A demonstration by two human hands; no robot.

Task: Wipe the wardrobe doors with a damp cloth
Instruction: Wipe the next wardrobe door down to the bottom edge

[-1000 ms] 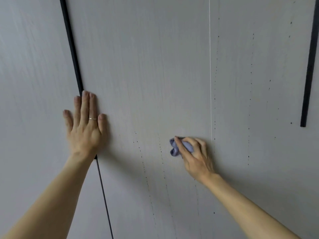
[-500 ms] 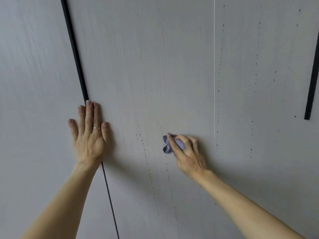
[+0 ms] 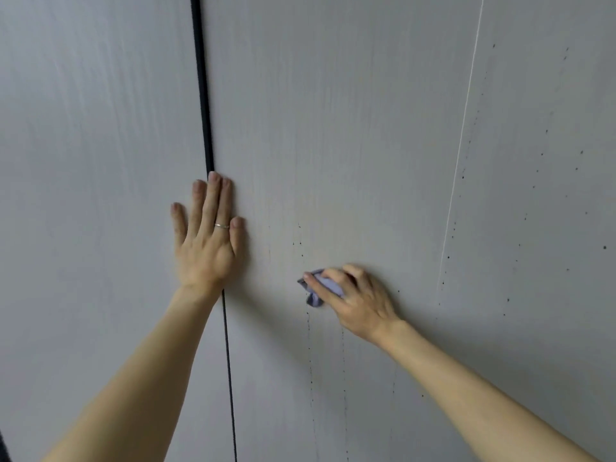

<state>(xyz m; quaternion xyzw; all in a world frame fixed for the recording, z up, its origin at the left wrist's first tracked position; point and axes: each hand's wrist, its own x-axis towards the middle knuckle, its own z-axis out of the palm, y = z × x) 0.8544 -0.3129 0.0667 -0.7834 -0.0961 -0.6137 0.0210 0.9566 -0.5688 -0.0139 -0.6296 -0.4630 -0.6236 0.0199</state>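
Pale grey wardrobe doors fill the view. The middle door (image 3: 333, 128) has vertical rows of small dark specks. My left hand (image 3: 208, 238) lies flat with straight fingers across the dark gap (image 3: 203, 95) between the left door (image 3: 83, 161) and the middle door. My right hand (image 3: 356, 298) grips a small bunched purple cloth (image 3: 321, 288) and presses it against the middle door, low and right of centre. Most of the cloth is hidden under my fingers.
A thin pale seam (image 3: 463, 135) runs down the right side, with the right door panel (image 3: 550, 195) beyond it carrying more dark specks. Both of my forearms reach up from the bottom edge.
My right hand has slid the cloth leftward along the middle door. The view has shifted, so the dark gap and my flat left hand now sit nearer the centre.
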